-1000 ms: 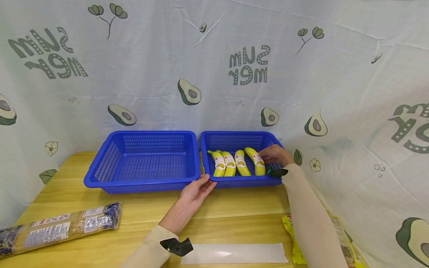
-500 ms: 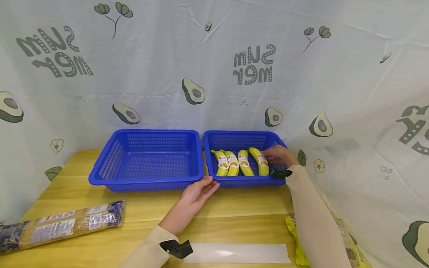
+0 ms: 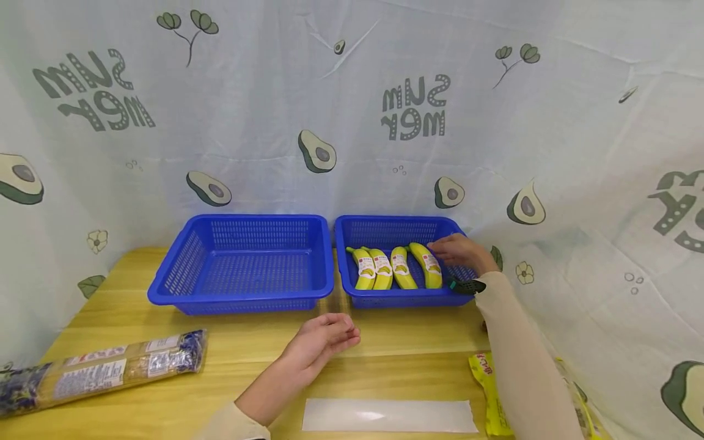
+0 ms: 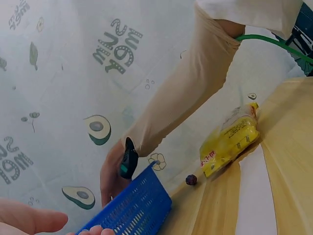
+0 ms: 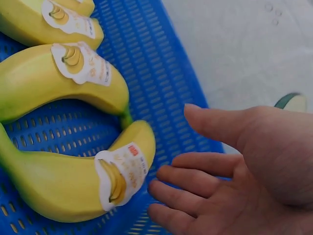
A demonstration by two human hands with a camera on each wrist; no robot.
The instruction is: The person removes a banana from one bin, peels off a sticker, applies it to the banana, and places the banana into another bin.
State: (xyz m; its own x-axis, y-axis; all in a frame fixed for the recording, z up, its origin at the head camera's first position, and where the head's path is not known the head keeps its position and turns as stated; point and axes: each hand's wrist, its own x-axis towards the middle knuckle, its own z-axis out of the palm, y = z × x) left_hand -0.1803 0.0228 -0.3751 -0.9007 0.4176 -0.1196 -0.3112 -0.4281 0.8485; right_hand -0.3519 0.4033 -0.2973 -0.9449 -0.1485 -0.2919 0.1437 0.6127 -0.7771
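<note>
Several yellow bananas with white labels lie side by side in the right blue basket (image 3: 412,299). My right hand (image 3: 461,252) is over that basket's right end, beside the rightmost banana (image 3: 423,261). In the right wrist view its relaxed fingers (image 5: 188,196) hold nothing, with the fingertips right by the labelled banana (image 5: 63,178). My left hand (image 3: 316,345) hovers in front of the two baskets, fingers loosely bent and nothing in them. The left blue basket (image 3: 236,299) has nothing inside.
A long clear packet of spaghetti (image 3: 104,370) lies at the table's left. A white strip (image 3: 390,415) is at the front. Partly behind the right sleeve sits a yellow food bag (image 4: 230,139), with a small dark round thing (image 4: 191,179) near it. A printed curtain (image 3: 247,110) hangs behind.
The left hand has let go of the right basket's front corner and drawn back toward the front. The right hand has shifted slightly right, away from the rightmost banana.
</note>
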